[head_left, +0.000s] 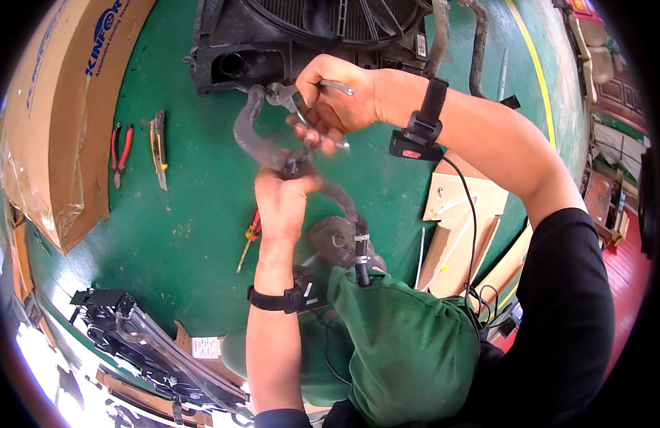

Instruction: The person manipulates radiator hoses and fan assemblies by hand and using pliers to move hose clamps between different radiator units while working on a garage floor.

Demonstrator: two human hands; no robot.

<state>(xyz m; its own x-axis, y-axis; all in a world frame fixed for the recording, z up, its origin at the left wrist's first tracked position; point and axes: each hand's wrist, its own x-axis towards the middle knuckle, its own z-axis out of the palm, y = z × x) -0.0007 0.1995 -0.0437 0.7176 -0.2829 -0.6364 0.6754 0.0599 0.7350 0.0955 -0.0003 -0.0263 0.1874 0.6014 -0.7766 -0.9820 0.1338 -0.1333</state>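
Note:
My left hand is closed around a curved black rubber radiator hose, gripping it near a dark branching joint. A thinner length of the hose runs from there toward my knee, where a metal clamp circles its end. In my right hand is a pair of bare-metal pliers, their handles spread apart. The pliers' jaws are at the upper end of the hose; I cannot tell whether they grip a clamp there. Motion blurs the hose and my left fingers.
A radiator with a fan lies ahead. Red-handled pliers, a yellow utility knife and a screwdriver lie on the green floor. A large cardboard box stands left; cardboard pieces lie right.

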